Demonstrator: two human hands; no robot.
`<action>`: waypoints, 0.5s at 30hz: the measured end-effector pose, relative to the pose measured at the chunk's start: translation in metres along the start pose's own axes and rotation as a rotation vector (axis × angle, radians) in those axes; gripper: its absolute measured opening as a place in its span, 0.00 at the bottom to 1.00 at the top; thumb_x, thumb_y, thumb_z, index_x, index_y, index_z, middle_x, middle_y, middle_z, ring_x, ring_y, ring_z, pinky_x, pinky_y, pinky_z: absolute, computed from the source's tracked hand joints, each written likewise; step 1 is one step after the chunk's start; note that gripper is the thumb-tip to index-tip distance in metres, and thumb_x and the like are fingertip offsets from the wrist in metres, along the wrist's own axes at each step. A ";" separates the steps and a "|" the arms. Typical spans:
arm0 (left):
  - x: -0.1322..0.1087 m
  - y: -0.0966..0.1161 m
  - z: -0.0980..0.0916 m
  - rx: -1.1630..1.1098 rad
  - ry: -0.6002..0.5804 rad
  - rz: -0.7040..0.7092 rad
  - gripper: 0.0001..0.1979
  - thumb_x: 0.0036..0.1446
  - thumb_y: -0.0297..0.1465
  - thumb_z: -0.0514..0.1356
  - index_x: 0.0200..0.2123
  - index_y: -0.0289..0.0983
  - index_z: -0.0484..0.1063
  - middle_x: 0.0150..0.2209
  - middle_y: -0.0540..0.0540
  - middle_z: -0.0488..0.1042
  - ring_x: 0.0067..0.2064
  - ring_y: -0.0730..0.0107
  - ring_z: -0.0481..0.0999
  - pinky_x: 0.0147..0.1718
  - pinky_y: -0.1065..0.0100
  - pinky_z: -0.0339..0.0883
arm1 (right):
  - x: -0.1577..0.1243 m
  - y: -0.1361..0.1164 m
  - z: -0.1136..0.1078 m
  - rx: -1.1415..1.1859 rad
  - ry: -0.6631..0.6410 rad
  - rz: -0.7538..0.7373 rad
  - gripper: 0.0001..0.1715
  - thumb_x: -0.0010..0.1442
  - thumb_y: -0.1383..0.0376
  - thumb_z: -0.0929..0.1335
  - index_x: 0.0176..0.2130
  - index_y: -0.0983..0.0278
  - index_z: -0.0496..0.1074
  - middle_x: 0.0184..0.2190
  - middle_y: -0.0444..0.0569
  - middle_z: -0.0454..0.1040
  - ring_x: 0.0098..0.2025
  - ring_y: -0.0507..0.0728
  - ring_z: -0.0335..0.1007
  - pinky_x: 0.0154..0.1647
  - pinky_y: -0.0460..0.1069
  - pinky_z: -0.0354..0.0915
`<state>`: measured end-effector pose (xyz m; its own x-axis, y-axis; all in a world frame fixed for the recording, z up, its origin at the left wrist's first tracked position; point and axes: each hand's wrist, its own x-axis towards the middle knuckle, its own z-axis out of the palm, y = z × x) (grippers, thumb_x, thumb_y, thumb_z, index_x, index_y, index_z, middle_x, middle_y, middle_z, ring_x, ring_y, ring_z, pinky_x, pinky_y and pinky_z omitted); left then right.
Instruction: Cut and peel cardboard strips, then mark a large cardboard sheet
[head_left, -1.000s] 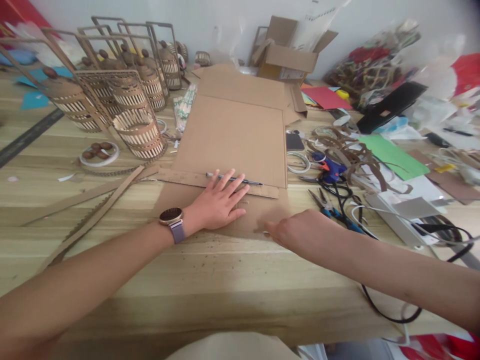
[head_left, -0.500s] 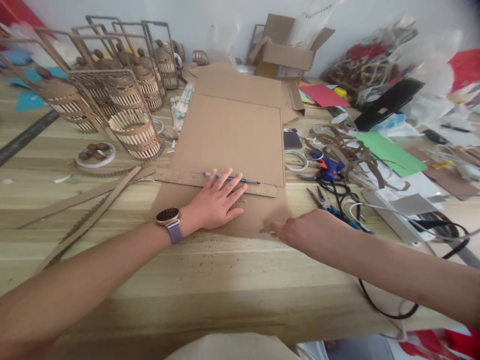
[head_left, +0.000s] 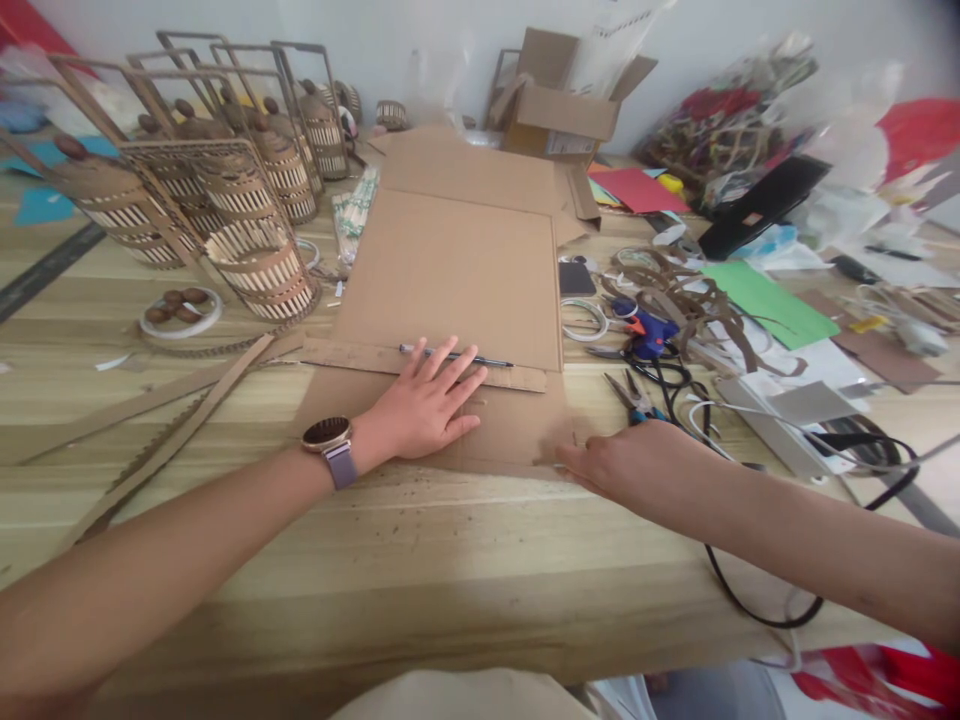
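Note:
My left hand lies flat with fingers spread on a large brown cardboard sheet, across a narrow cardboard strip. A dark pen rests on that strip, just past my left fingertips. Near the sheet's front right corner, my right hand is closed, thumb and fingers pressed together at the cardboard's edge. Whatever sits between those fingers is too small and blurred to make out. A watch is on my left wrist.
Several bamboo lanterns stand at the left, near a white ring holding brown balls. On the right lie pliers, a blue glue gun, cables and a white power strip. Behind is an open cardboard box.
The whole view has shifted slightly, so most things appear a little further left. My right hand has moved slightly right relative to the cardboard; my left hand stays flat in place.

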<state>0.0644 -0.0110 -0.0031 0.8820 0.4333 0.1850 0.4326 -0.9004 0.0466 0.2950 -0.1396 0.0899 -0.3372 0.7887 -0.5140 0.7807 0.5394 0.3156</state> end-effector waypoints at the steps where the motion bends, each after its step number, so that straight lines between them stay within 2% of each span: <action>1: 0.000 0.000 0.000 0.000 0.000 0.001 0.32 0.69 0.47 0.45 0.68 0.33 0.54 0.70 0.34 0.50 0.71 0.40 0.43 0.65 0.37 0.34 | 0.000 0.001 0.003 0.000 0.008 -0.003 0.25 0.56 0.78 0.67 0.51 0.61 0.71 0.24 0.46 0.78 0.23 0.57 0.76 0.18 0.46 0.43; 6: 0.000 -0.001 0.000 -0.013 0.004 0.001 0.32 0.69 0.46 0.45 0.68 0.33 0.55 0.70 0.34 0.50 0.71 0.40 0.43 0.65 0.36 0.35 | -0.005 0.006 0.019 -0.011 0.072 0.005 0.25 0.57 0.78 0.66 0.52 0.60 0.71 0.22 0.45 0.77 0.22 0.56 0.74 0.18 0.46 0.43; 10: 0.000 0.000 0.000 -0.020 0.009 0.002 0.32 0.69 0.46 0.46 0.68 0.33 0.55 0.70 0.34 0.51 0.71 0.40 0.43 0.66 0.37 0.35 | -0.011 0.009 0.023 -0.006 0.060 0.011 0.25 0.60 0.77 0.64 0.55 0.62 0.70 0.21 0.47 0.76 0.21 0.55 0.72 0.19 0.48 0.44; 15: 0.000 0.000 0.000 -0.024 0.008 0.001 0.32 0.69 0.46 0.47 0.68 0.32 0.55 0.70 0.33 0.51 0.71 0.40 0.43 0.66 0.37 0.34 | -0.015 0.012 0.022 -0.013 0.003 0.013 0.20 0.58 0.78 0.64 0.47 0.63 0.71 0.22 0.46 0.75 0.22 0.55 0.73 0.19 0.48 0.45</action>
<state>0.0647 -0.0107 -0.0032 0.8811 0.4318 0.1928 0.4266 -0.9017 0.0700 0.3214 -0.1515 0.0838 -0.3289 0.7962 -0.5078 0.7778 0.5333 0.3325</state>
